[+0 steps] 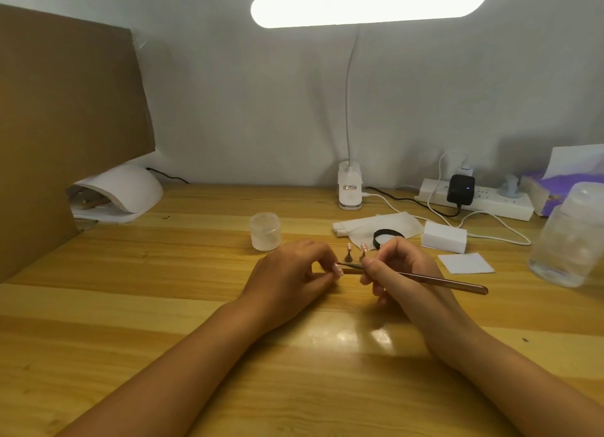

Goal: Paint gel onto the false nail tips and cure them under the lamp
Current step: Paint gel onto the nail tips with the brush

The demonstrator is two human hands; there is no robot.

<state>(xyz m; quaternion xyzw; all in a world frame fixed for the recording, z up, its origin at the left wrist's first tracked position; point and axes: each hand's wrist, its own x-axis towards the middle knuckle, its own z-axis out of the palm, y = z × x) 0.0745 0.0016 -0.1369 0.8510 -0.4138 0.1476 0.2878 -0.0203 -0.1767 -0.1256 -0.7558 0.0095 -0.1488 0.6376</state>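
left hand (291,273): mid-table, fingers curled, thumb and forefinger pinching one nail tip (338,269)
right hand (395,266): curled round a brush (441,281) in a pen grip, nothing else held
brush axis: roughly left-right, handle trailing towards the right edge, working end pointing left at the held tip
key relation: the tip lies directly left of the right hand, just beside it. The brush end is at the tip; actual contact is too small to confirm. The hands are near each other, not touching
tip holder: a short brown stub under the brush end may be the tip's stick, can't confirm
other tips (349,251): two on small stands just behind the hands, towards the far edge
jar (265,231): translucent, behind the left hand, lid state unclear
black ring (389,235): on a white wipe (359,225), behind the right hand
cure lamp (121,191): white dome at the far-left corner of the table (163,305), well apart from both hands, left hand nearer
step (my read): coating the held tip, curing not started
next (my read): short strokes only, reach is already closed. The tip then travels back-left to the dome, and the left hand already has it
risk: a finger smearing wet gel, or knocking the two stands
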